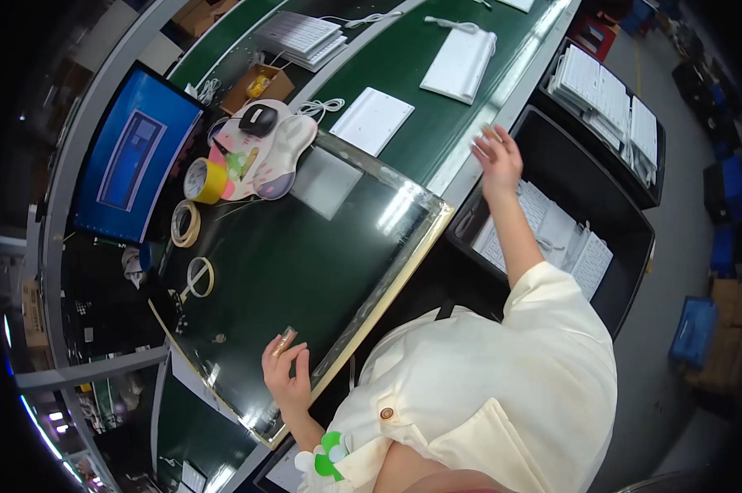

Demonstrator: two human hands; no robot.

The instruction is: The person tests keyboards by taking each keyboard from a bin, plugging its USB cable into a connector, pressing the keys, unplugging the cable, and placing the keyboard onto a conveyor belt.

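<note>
My left hand is over the near edge of the dark green table mat, its fingers loosely bent and apart, holding nothing. A pale covering shows on one of its fingertips. My right hand hovers by the metal rail of the green bench, above the edge of a black bin with white keyboards. It is empty too, its fingers slightly curled and apart, with a similar covering on one fingertip. The nearest device on the bench is a white keyboard lying face down.
A monitor stands at the left. Near it are a black mouse on a patterned pad, yellow tape and other tape rolls. Another white keyboard lies farther up the bench. A second bin holds more keyboards.
</note>
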